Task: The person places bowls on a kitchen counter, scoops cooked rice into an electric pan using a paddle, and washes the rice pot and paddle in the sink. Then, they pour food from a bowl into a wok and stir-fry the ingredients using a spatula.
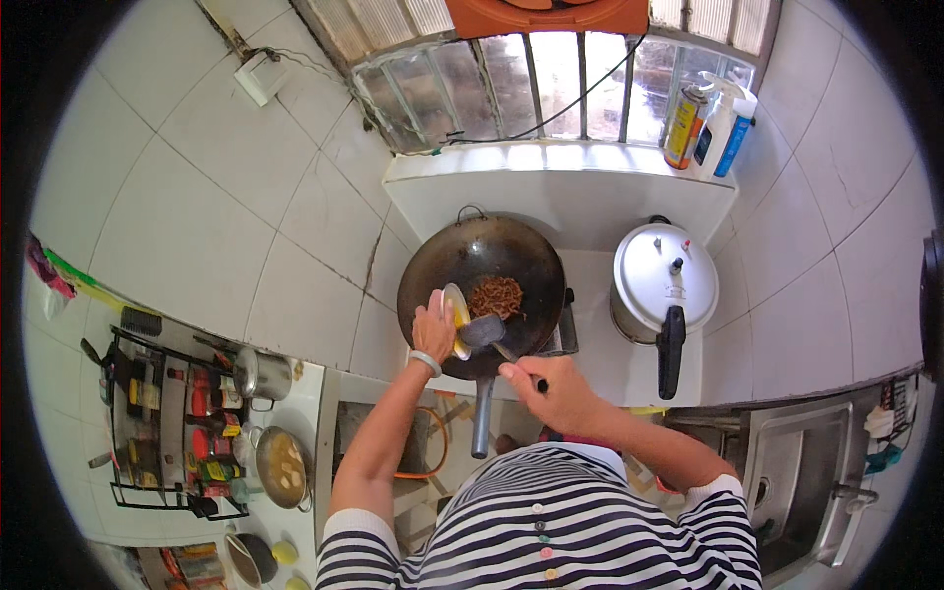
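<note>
A dark wok [479, 251] with a metal handle sits on a stove, and browned shredded food [497, 297] lies in its middle. My left hand [435, 332] grips a small bowl [456, 302], tipped on its side over the wok's left part, with something yellow at its inner side. In my right hand [553, 393] is a metal spatula, held by its handle; the spatula's blade [483, 330] is at the bowl's opening, just below the browned food. Whether the blade touches the bowl cannot be told.
A pressure cooker [656, 280] stands right of the wok, its black handle towards me. Spray bottles [714, 133] stand on the window ledge. At left are a spice rack [177, 428], a steel pot [263, 375] and a pan of food in liquid [282, 468]. A steel sink [789, 479] lies at right.
</note>
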`<state>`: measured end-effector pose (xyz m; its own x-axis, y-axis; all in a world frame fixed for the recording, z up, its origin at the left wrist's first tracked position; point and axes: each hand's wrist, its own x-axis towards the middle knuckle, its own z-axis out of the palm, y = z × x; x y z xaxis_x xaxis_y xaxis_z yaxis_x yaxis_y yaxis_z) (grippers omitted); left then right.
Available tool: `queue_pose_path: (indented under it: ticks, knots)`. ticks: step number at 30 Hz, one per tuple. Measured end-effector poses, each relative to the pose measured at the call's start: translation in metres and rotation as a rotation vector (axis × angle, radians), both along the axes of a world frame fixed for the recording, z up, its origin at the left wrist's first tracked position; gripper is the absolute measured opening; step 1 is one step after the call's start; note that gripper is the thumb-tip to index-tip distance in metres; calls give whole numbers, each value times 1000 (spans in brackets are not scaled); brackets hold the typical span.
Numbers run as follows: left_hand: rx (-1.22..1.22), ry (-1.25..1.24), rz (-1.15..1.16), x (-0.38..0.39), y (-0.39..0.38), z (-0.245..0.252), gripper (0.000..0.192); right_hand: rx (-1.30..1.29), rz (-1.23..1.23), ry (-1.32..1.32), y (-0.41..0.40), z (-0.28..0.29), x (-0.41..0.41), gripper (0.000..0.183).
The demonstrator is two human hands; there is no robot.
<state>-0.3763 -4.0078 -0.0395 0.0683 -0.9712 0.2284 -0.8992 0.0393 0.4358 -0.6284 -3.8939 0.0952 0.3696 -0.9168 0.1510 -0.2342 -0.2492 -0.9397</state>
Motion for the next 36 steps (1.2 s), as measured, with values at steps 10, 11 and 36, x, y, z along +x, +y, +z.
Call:
queue_pose_path:
  ticks: [10,11,36]
  knots:
    - [489,1101,403,15,-18,-20,43,-242,-220,-78,-8,-43,19,25]
    - [512,1128,371,20,-17,-20,43,-242,-216,-77,-13,-38,14,25]
    - [780,1795,318,62,2,-22,49,-215,206,181,-36,-80,-30,19]
